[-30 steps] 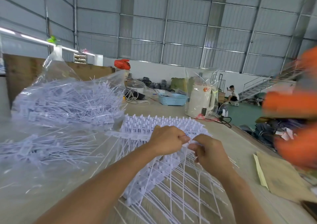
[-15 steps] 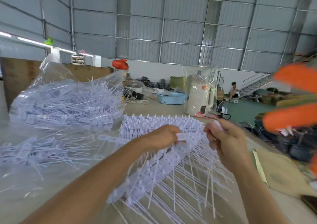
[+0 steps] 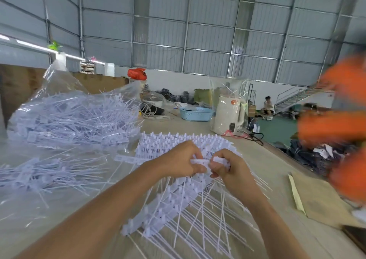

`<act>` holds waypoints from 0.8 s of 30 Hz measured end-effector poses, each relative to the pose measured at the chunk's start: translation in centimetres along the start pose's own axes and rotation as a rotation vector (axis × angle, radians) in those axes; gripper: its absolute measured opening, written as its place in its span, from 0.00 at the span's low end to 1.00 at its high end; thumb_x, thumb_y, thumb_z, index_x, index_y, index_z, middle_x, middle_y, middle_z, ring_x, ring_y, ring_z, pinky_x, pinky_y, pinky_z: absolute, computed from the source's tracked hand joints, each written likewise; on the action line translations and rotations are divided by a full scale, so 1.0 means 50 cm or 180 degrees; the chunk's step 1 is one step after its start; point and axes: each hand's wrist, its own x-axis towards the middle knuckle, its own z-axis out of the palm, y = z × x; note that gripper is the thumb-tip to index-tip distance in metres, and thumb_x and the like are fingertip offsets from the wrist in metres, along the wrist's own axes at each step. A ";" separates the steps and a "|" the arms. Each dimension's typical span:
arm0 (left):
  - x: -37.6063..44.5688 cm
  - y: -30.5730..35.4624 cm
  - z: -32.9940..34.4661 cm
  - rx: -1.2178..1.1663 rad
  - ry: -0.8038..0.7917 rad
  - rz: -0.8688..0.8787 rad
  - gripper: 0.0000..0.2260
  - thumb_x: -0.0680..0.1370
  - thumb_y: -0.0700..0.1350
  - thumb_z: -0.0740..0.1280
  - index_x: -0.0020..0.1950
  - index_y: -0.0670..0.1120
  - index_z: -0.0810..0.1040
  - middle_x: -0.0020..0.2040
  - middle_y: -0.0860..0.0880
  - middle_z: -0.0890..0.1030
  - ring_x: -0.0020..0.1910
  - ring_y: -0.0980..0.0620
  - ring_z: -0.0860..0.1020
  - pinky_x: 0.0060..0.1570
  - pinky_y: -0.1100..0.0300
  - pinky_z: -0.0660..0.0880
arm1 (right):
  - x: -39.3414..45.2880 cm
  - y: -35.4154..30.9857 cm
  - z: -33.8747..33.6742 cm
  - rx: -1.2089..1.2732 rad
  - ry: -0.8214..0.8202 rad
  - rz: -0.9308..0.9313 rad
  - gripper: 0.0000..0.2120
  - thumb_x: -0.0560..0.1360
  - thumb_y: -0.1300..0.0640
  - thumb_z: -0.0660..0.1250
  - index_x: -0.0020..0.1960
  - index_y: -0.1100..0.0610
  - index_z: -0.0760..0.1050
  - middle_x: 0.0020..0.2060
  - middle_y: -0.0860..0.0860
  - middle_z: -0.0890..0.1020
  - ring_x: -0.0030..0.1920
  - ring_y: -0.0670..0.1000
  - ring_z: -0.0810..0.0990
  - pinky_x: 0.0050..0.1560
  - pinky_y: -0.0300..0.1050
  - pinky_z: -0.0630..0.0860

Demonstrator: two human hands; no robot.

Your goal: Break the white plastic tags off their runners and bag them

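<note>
White plastic tags (image 3: 174,191) on their runners lie heaped on the table (image 3: 277,171); left hand (image 3: 180,159) and right hand (image 3: 227,165) both pinch 1 runner strip (image 3: 200,162) above them, beside the clear bag (image 3: 65,120) of loose tags

Hemmed in on the left by the stuffed clear bag (image 3: 65,116) and loose tags (image 3: 39,171) in front of it; blocked ahead by the tag sheets (image 3: 174,197) — right side crowded by a blurred orange figure (image 3: 340,124); bare tabletop (image 3: 198,126) open toward the blue basket (image 3: 196,113) and white kettle (image 3: 227,116).
</note>
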 end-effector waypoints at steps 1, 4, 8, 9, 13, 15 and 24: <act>-0.001 -0.005 -0.001 -0.0044 -0.0093 -0.0010 0.11 0.75 0.51 0.70 0.49 0.44 0.79 0.47 0.48 0.76 0.46 0.49 0.76 0.45 0.56 0.73 | -0.001 0.001 0.000 0.0029 -0.0052 -0.0030 0.07 0.75 0.69 0.65 0.45 0.58 0.74 0.38 0.52 0.77 0.30 0.43 0.76 0.34 0.35 0.76; -0.007 -0.018 0.004 -0.0236 -0.0067 0.0014 0.09 0.77 0.52 0.67 0.37 0.54 0.75 0.34 0.56 0.77 0.33 0.56 0.76 0.35 0.62 0.70 | 0.001 0.011 -0.001 -0.0337 -0.0167 0.0025 0.09 0.75 0.65 0.67 0.53 0.56 0.75 0.38 0.47 0.77 0.28 0.42 0.77 0.34 0.36 0.76; -0.002 -0.017 0.022 -0.0328 0.0265 0.0020 0.16 0.79 0.52 0.64 0.31 0.53 0.70 0.27 0.56 0.72 0.27 0.62 0.72 0.34 0.61 0.67 | 0.003 0.017 -0.001 -0.0619 -0.0259 0.0134 0.02 0.76 0.63 0.66 0.45 0.58 0.77 0.31 0.52 0.78 0.28 0.48 0.77 0.32 0.45 0.78; 0.001 -0.016 0.026 -0.0394 0.0325 -0.0031 0.18 0.79 0.53 0.63 0.29 0.51 0.69 0.24 0.56 0.71 0.24 0.64 0.71 0.32 0.62 0.65 | 0.003 0.021 0.001 -0.0587 -0.0230 0.0126 0.03 0.76 0.63 0.66 0.44 0.57 0.77 0.30 0.52 0.78 0.28 0.48 0.78 0.31 0.44 0.78; 0.012 -0.014 0.035 -0.0656 0.0384 -0.0239 0.19 0.80 0.50 0.63 0.31 0.45 0.71 0.25 0.55 0.74 0.19 0.67 0.69 0.30 0.63 0.62 | 0.003 0.028 0.012 -0.1190 0.0233 -0.0448 0.04 0.73 0.63 0.69 0.41 0.58 0.78 0.31 0.48 0.77 0.31 0.50 0.78 0.36 0.50 0.77; 0.017 -0.007 0.033 -0.0910 0.0384 -0.0397 0.16 0.79 0.49 0.64 0.37 0.40 0.78 0.31 0.51 0.78 0.20 0.67 0.70 0.31 0.63 0.64 | 0.001 0.028 0.016 -0.1361 0.0480 -0.0879 0.03 0.71 0.66 0.70 0.41 0.60 0.79 0.33 0.50 0.77 0.32 0.53 0.77 0.35 0.49 0.75; 0.019 -0.035 0.022 -0.0589 0.0662 -0.0927 0.20 0.81 0.49 0.61 0.30 0.46 0.68 0.35 0.45 0.78 0.28 0.53 0.73 0.48 0.55 0.76 | -0.005 -0.023 -0.036 -0.0346 0.1528 -0.1105 0.03 0.74 0.64 0.67 0.42 0.60 0.78 0.29 0.50 0.78 0.26 0.43 0.76 0.27 0.33 0.72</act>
